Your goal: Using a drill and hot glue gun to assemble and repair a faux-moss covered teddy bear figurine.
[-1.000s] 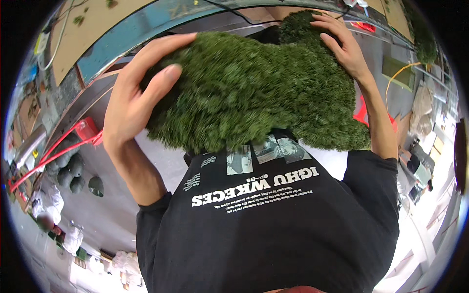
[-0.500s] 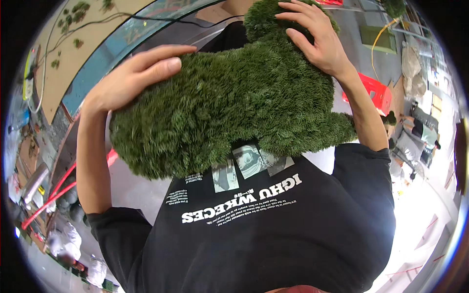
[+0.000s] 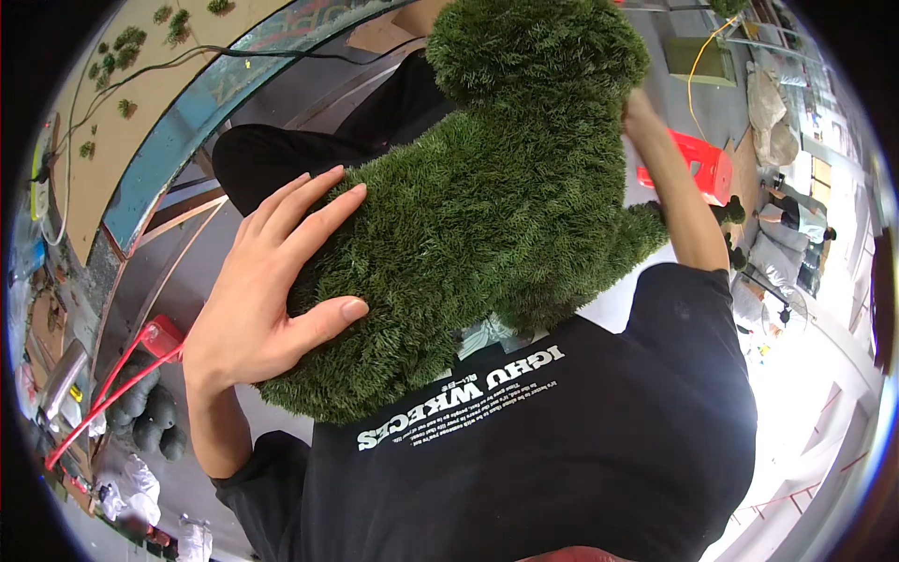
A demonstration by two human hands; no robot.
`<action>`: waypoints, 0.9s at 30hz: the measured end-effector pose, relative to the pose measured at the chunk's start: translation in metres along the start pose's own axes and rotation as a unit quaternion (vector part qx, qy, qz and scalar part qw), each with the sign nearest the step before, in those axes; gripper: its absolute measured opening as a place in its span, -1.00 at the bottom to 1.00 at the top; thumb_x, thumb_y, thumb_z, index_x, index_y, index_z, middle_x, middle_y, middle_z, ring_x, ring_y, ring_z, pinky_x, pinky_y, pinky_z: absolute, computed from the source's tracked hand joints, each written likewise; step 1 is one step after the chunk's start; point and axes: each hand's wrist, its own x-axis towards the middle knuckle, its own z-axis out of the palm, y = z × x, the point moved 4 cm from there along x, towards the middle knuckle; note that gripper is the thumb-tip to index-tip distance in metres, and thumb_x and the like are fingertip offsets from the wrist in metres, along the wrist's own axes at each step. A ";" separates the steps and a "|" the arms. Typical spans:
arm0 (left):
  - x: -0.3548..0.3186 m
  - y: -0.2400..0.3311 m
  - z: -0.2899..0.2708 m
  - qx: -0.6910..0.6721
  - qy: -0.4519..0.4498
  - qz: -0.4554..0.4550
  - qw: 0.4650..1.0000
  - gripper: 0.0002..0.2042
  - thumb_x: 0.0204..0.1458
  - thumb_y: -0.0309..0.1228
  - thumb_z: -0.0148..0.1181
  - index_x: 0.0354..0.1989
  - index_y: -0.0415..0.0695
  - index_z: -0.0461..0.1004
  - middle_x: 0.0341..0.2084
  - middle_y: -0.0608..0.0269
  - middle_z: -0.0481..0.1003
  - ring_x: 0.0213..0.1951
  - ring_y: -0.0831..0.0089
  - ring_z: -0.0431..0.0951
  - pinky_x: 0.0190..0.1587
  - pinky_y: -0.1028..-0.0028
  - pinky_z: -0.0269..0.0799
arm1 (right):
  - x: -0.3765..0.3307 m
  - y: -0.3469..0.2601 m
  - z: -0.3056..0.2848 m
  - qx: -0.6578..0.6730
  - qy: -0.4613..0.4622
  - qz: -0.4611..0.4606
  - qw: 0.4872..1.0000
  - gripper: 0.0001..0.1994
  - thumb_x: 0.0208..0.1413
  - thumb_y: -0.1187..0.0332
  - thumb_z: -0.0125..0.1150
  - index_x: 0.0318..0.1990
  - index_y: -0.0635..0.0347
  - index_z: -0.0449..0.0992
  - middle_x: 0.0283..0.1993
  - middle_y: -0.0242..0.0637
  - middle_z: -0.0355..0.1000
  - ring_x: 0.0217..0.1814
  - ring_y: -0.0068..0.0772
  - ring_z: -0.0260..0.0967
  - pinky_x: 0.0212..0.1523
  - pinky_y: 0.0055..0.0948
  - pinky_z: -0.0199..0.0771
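Observation:
A bulky topiary figure [image 3: 468, 215] covered in artificial green foliage lies across my lap against my black shirt. Its rounded upper lobe [image 3: 538, 56] points away from me, and a smaller stub juts out at the right. My left hand [image 3: 272, 281] rests on the figure's left end, fingers stretched out and thumb apart. On the far right side, my right hand [image 3: 639, 110] sits at the edge of the upper lobe. Its fingers are hidden behind the foliage, and the visible part is slightly blurred.
At the far left is a tan board [image 3: 159, 75] with small green tufts and a black cable [image 3: 281, 53]. A red plastic stool [image 3: 698, 169] stands beyond my right forearm. Dark grey balls [image 3: 150, 412] lie near red bars [image 3: 112, 403] at left. A yellow cord [image 3: 698, 70] hangs at right.
The topiary has turned, its left end swinging nearer to me. My left hand has come down with its fingers spread. My right hand has slid from the lobe's top to its right side.

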 end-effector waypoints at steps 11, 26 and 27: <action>-0.067 -0.073 0.006 -0.315 0.220 -0.046 0.922 -0.10 0.22 0.22 0.27 0.49 -0.31 0.31 0.50 -0.15 0.28 0.51 -0.01 0.30 0.54 0.07 0.10 | -0.008 0.056 0.028 0.014 -0.009 0.081 0.997 -0.80 0.38 0.45 0.16 0.03 0.37 0.58 0.08 -0.14 0.63 0.11 -0.39 0.59 0.18 -0.36 0.56; -0.098 -0.122 0.086 -0.631 0.471 -0.197 0.584 -0.38 0.51 0.02 -0.13 0.47 -0.27 0.28 0.36 0.01 0.43 0.36 0.16 0.47 0.39 0.12 0.45 | -0.035 -0.021 -0.017 -0.049 -0.070 0.091 0.992 -0.78 0.39 0.42 0.16 0.04 0.37 0.59 0.05 -0.15 0.64 0.08 -0.36 0.60 0.15 -0.35 0.58; -0.094 -0.122 0.079 -0.607 0.478 -0.163 0.614 -0.38 0.51 0.00 -0.11 0.48 -0.28 0.27 0.36 0.00 0.42 0.36 0.17 0.47 0.40 0.13 0.45 | -0.041 -0.028 -0.022 -0.055 -0.075 0.094 0.991 -0.78 0.39 0.42 0.16 0.04 0.37 0.59 0.05 -0.15 0.64 0.08 -0.36 0.60 0.14 -0.35 0.58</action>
